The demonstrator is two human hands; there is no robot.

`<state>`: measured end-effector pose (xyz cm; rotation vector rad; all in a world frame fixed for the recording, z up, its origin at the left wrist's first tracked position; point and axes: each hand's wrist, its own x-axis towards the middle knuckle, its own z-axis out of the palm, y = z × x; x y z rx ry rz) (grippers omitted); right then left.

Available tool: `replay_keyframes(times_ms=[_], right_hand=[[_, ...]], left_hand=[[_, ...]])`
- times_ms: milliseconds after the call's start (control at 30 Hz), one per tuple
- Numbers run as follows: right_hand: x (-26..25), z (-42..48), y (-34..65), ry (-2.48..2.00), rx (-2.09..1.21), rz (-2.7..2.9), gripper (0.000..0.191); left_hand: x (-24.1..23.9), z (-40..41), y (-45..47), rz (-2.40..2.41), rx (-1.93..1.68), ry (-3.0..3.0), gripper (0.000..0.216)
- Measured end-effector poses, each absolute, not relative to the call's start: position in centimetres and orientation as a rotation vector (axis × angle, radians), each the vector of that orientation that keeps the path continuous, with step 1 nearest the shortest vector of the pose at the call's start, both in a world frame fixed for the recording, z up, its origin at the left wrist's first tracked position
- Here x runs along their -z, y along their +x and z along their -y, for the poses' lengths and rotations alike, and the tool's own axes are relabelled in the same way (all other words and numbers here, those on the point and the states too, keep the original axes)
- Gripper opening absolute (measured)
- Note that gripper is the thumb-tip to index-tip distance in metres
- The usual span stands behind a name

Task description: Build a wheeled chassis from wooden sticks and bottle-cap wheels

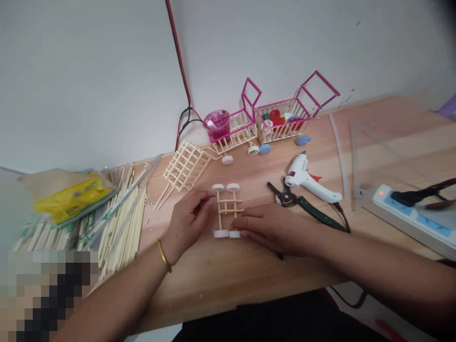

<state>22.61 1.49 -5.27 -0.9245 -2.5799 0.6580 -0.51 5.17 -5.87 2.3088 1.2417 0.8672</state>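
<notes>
A small wheeled frame of wooden sticks (228,211) lies on the table, with white bottle-cap wheels at the ends of two long sticks and short crosspieces between them. My left hand (190,218) is just left of it, fingers loosely bent and thumb a little apart, with fingertips close to the upper left wheel. Nothing shows in that hand. From the right, my right hand (265,225) has its fingers closed on the frame's right stick, near the lower right wheel. Some of its fingertips are hidden.
A glue gun (309,180) and wire strippers (287,197) lie to the right, before a power strip (409,211). Behind stand two stick carts (285,121), one bearing a pink cup (217,123). A stick basket (187,166), loose sticks (124,228) and a yellow packet (74,199) lie left.
</notes>
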Motion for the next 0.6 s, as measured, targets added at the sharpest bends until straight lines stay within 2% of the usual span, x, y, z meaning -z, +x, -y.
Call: replay_keyframes(times_ms=[267,600], right_hand=[[5.3,-1.9,23.5,-0.915,-0.532,2.296,0.025],[5.5,-2.3,24.0,-0.920,-0.453,2.291,0.019]], left_hand=[[5.5,-4.8,-0.6,-1.402,-0.959,2.289,0.018],[4.3,-5.1,0.0,-1.380,-0.856,2.170,0.030]])
